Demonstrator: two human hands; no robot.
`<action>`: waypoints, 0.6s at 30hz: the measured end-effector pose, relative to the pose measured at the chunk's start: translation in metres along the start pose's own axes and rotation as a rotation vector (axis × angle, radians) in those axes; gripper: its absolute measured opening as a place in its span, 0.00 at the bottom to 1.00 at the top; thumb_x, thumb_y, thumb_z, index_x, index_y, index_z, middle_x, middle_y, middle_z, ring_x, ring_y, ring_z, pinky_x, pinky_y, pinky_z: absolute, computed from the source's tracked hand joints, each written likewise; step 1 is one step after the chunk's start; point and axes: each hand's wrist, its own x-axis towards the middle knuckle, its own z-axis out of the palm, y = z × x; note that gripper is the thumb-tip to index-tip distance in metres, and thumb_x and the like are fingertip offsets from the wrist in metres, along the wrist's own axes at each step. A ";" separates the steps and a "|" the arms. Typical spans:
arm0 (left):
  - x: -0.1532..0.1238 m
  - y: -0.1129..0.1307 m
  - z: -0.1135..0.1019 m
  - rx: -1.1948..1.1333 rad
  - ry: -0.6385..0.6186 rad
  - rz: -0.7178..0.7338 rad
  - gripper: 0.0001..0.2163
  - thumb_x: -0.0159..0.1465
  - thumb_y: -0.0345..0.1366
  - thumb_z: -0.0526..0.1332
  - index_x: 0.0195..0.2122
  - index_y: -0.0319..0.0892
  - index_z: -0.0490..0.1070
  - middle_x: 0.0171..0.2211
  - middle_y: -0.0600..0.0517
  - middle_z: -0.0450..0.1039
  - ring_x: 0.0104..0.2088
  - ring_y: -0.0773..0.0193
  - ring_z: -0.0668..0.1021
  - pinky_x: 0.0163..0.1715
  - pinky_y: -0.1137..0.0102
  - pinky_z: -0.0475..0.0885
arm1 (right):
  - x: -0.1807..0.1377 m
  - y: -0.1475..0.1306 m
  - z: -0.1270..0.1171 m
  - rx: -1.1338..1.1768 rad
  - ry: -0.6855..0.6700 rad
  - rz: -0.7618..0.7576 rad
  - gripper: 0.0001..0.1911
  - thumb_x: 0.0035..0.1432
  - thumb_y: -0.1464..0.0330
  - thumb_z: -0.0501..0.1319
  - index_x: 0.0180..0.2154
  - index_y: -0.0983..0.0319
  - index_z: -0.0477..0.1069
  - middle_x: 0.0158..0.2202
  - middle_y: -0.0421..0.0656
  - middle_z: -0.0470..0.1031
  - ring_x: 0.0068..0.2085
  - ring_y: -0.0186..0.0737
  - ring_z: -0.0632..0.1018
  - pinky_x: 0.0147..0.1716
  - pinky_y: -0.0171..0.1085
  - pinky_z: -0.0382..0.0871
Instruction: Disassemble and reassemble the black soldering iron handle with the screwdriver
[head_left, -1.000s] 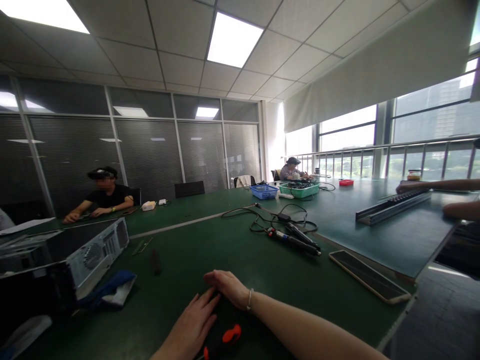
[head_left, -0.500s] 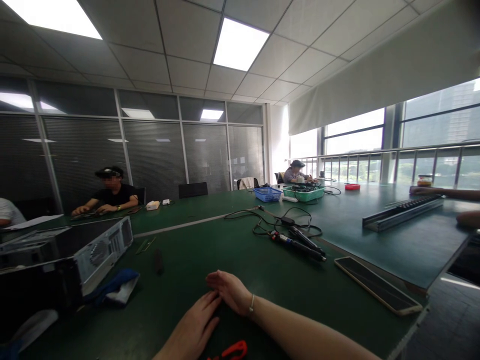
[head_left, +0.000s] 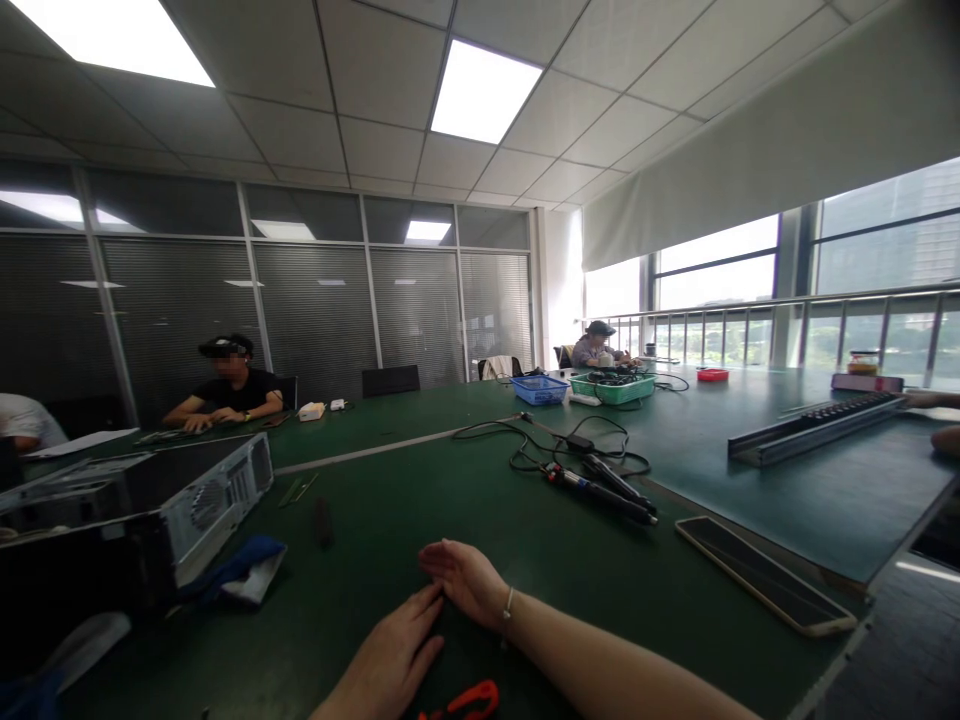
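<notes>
My left hand [head_left: 394,650] rests on the green tabletop with its fingers stretched out and its thumb apart. Just beyond it lies my right hand [head_left: 466,583], on its edge with the palm turned left and the fingers extended. Their fingertips meet or nearly meet, and I see nothing held in either. Close by my left hand, at the bottom edge, is an orange-red handled object [head_left: 472,700], partly cut off by the frame. Farther right lie black pen-shaped electric screwdrivers [head_left: 600,492] with cables.
An open computer case [head_left: 217,500] stands at left beside blue-and-white gloves [head_left: 247,570]. A phone [head_left: 765,575] lies near the right edge. Beyond are a metal rail with a row of parts [head_left: 817,428], a blue basket [head_left: 538,390] and a green basket [head_left: 611,388]. Co-workers sit around the table.
The view has shifted slightly, while my hands keep their pose. At far right a co-worker's hand has drawn back from a box by the window.
</notes>
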 end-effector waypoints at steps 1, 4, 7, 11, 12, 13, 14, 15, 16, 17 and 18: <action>0.000 -0.001 0.001 0.003 0.001 -0.001 0.18 0.67 0.43 0.52 0.58 0.50 0.64 0.60 0.52 0.62 0.58 0.55 0.68 0.57 0.58 0.64 | 0.000 -0.001 -0.001 -0.001 0.002 0.005 0.14 0.51 0.61 0.62 0.34 0.66 0.74 0.43 0.51 0.76 0.49 0.46 0.74 0.53 0.42 0.60; -0.001 -0.002 0.002 0.004 0.006 0.000 0.18 0.67 0.43 0.52 0.58 0.50 0.64 0.59 0.51 0.64 0.58 0.55 0.68 0.57 0.58 0.64 | 0.002 -0.003 -0.005 -0.018 0.012 0.014 0.14 0.51 0.61 0.62 0.35 0.66 0.73 0.42 0.51 0.76 0.48 0.45 0.75 0.52 0.43 0.61; -0.002 0.000 -0.001 0.004 -0.001 -0.006 0.18 0.67 0.42 0.51 0.57 0.49 0.64 0.58 0.51 0.64 0.57 0.55 0.68 0.57 0.59 0.65 | 0.007 -0.005 -0.014 -0.040 0.029 0.007 0.16 0.50 0.59 0.64 0.36 0.66 0.72 0.39 0.51 0.76 0.45 0.46 0.76 0.50 0.45 0.64; -0.001 0.000 -0.001 0.002 -0.006 -0.019 0.18 0.67 0.41 0.52 0.57 0.49 0.65 0.58 0.51 0.65 0.57 0.55 0.68 0.57 0.59 0.65 | 0.017 -0.011 -0.031 -0.052 0.064 -0.034 0.19 0.47 0.59 0.66 0.36 0.67 0.70 0.36 0.50 0.75 0.41 0.45 0.78 0.47 0.45 0.66; -0.001 -0.001 0.000 -0.003 0.003 -0.014 0.18 0.67 0.41 0.52 0.57 0.49 0.65 0.58 0.52 0.65 0.57 0.55 0.69 0.57 0.59 0.65 | 0.019 -0.013 -0.035 -0.055 0.072 -0.045 0.19 0.47 0.59 0.67 0.35 0.67 0.70 0.35 0.49 0.75 0.40 0.44 0.78 0.47 0.44 0.67; -0.001 -0.002 0.001 -0.009 0.013 -0.008 0.18 0.67 0.41 0.53 0.57 0.50 0.65 0.58 0.52 0.65 0.57 0.55 0.69 0.56 0.59 0.65 | 0.020 -0.015 -0.038 -0.057 0.082 -0.054 0.19 0.46 0.59 0.67 0.35 0.66 0.70 0.34 0.48 0.75 0.39 0.43 0.78 0.47 0.44 0.67; -0.001 -0.003 0.002 -0.013 0.024 -0.002 0.18 0.66 0.41 0.53 0.57 0.51 0.65 0.57 0.52 0.65 0.57 0.55 0.69 0.56 0.59 0.65 | 0.022 -0.017 -0.041 -0.059 0.093 -0.063 0.19 0.46 0.59 0.67 0.35 0.66 0.69 0.33 0.47 0.75 0.38 0.43 0.78 0.46 0.44 0.67; -0.001 -0.005 0.003 -0.014 0.031 0.002 0.17 0.66 0.41 0.53 0.57 0.51 0.65 0.57 0.52 0.65 0.57 0.55 0.69 0.56 0.59 0.66 | 0.023 -0.019 -0.043 -0.062 0.101 -0.071 0.19 0.46 0.59 0.67 0.34 0.66 0.69 0.32 0.46 0.74 0.37 0.42 0.78 0.46 0.43 0.68; -0.001 -0.006 0.004 -0.013 0.034 0.004 0.17 0.66 0.41 0.53 0.57 0.51 0.65 0.57 0.52 0.65 0.57 0.55 0.69 0.56 0.60 0.65 | 0.023 -0.021 -0.045 -0.066 0.108 -0.076 0.19 0.46 0.58 0.67 0.34 0.65 0.69 0.32 0.46 0.74 0.37 0.42 0.78 0.45 0.43 0.68; -0.001 -0.006 0.004 -0.009 0.035 0.004 0.17 0.67 0.41 0.53 0.57 0.51 0.65 0.57 0.52 0.65 0.57 0.55 0.69 0.56 0.60 0.65 | 0.023 -0.022 -0.046 -0.071 0.112 -0.079 0.19 0.46 0.58 0.67 0.34 0.65 0.68 0.31 0.45 0.74 0.36 0.42 0.78 0.45 0.43 0.68; -0.001 -0.007 0.004 -0.003 0.032 0.005 0.18 0.67 0.41 0.53 0.57 0.50 0.65 0.58 0.52 0.65 0.57 0.55 0.69 0.56 0.60 0.65 | 0.023 -0.023 -0.047 -0.078 0.113 -0.079 0.19 0.46 0.58 0.67 0.33 0.65 0.68 0.31 0.46 0.74 0.36 0.42 0.78 0.44 0.43 0.69</action>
